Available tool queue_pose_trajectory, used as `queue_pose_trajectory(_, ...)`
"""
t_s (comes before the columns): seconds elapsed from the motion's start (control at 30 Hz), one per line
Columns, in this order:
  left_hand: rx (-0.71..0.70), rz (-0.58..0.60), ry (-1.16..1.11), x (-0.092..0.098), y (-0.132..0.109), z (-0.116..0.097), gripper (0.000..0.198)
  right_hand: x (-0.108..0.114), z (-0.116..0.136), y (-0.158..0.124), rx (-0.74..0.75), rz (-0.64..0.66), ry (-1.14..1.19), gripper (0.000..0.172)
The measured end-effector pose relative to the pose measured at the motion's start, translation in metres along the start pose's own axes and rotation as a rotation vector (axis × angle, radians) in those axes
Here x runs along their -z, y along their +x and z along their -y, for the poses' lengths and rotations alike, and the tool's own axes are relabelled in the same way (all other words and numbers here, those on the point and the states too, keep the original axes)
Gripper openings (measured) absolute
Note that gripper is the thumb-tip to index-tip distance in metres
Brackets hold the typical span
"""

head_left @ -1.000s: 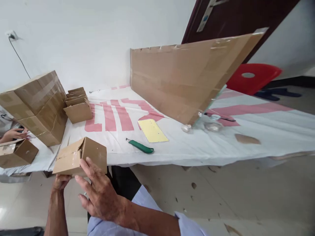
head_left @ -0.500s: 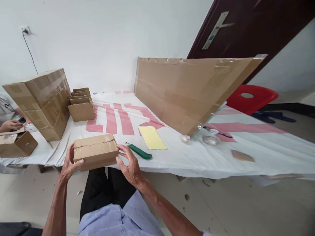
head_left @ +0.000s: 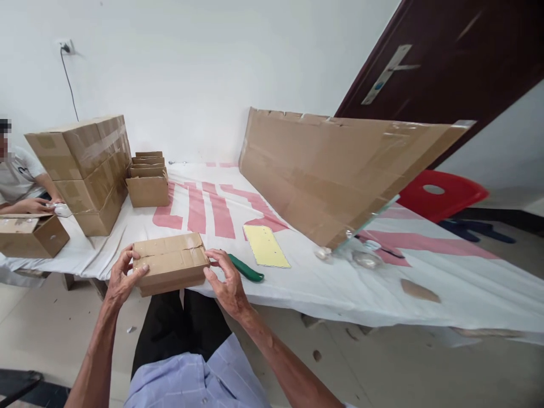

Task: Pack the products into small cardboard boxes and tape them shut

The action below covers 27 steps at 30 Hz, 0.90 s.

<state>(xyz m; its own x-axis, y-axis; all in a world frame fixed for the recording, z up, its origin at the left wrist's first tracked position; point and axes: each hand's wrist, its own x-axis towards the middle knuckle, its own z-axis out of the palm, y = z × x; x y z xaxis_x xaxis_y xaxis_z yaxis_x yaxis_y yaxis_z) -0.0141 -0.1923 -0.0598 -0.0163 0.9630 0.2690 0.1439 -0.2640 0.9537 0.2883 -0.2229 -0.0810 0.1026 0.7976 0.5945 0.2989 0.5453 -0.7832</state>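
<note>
A small closed cardboard box (head_left: 172, 263) rests at the table's front edge, between my two hands. My left hand (head_left: 124, 276) grips its left end, thumb over the top edge and fingers behind. At the right end, my right hand (head_left: 226, 282) has its fingers and thumb on the box's corner. Just beyond my right fingers lies a green utility knife (head_left: 249, 271), its blade end hidden behind them. A yellow sheet (head_left: 267, 246) with a rough edge lies flat farther right.
Stacked taped boxes (head_left: 91, 170) stand at the left, beside open upright cartons (head_left: 148, 187). A large cardboard panel (head_left: 335, 175) leans across the table's back. Another person's hands (head_left: 38, 205) are near an open box (head_left: 36, 235) at far left. A red chair (head_left: 446, 195) stands behind the table.
The view has shifted slightly, so the scene sits a little farther right. My left thumb has moved up onto the box's top. Both hands stay on the box.
</note>
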Motion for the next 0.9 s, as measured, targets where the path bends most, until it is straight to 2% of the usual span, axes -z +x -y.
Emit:
queue_pose_trajectory(0.2,-0.046,-0.084,-0.099,-0.006,-0.016,0.008,0.068,0.004,0.004,-0.001,-0.116,0.0,0.132,0.025)
queue_pose_trajectory(0.53,-0.071,-0.098,-0.102,-0.009,-0.029,0.006,0.059,0.012,0.006,-0.008,-0.188,-0.011,0.124,0.027)
queue_pose_trajectory(0.9,-0.028,-0.121,-0.074,-0.013,-0.037,-0.003,0.055,0.008,0.006,-0.012,-0.137,-0.014,0.082,0.027)
